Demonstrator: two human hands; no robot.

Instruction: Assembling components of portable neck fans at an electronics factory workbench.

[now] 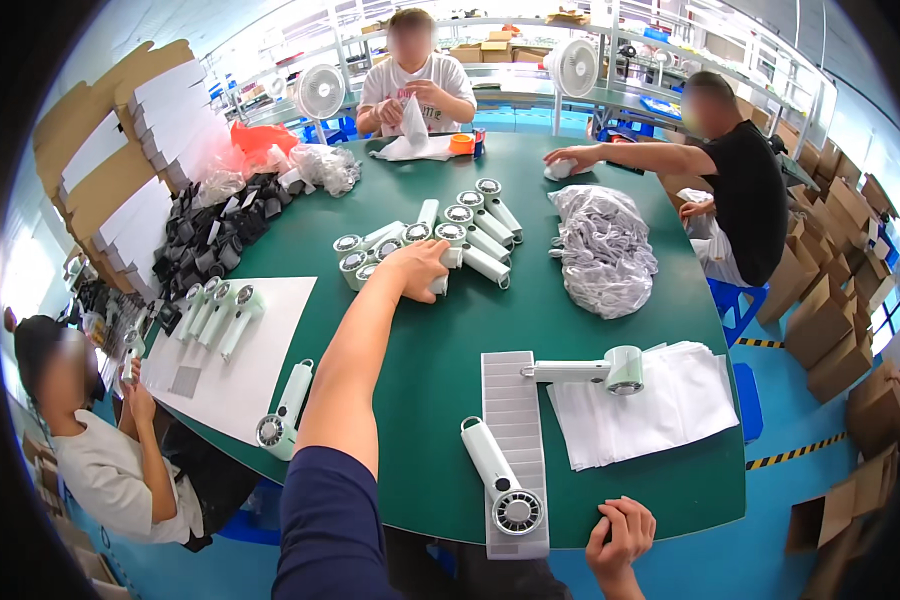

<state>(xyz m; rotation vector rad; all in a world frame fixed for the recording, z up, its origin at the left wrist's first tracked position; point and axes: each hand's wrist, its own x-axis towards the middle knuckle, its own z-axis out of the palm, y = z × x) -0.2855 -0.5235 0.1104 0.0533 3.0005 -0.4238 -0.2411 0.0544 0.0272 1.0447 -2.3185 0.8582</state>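
Observation:
My left arm stretches over the table, and my left hand [416, 268] is closed around a pale green handheld fan at the near side of a cluster of handheld fans [487, 265]. The gripped fan is mostly covered by my fingers. At the front edge, my right hand [622, 535] rests with fingers curled and nothing visible in them. Left of it, one handheld fan [490, 465] lies diagonally across a strip of pale labels [511, 390]. Another handheld fan [625, 370] lies across that strip's far end and a stack of white bags [650, 425].
A heap of clear plastic bags with grey cords [605, 250] lies right of the cluster. Black parts [210, 225] are piled at far left. A white sheet [280, 330] carries several fans; another fan [285, 410] lies beside it. Three people sit around the green table [420, 400].

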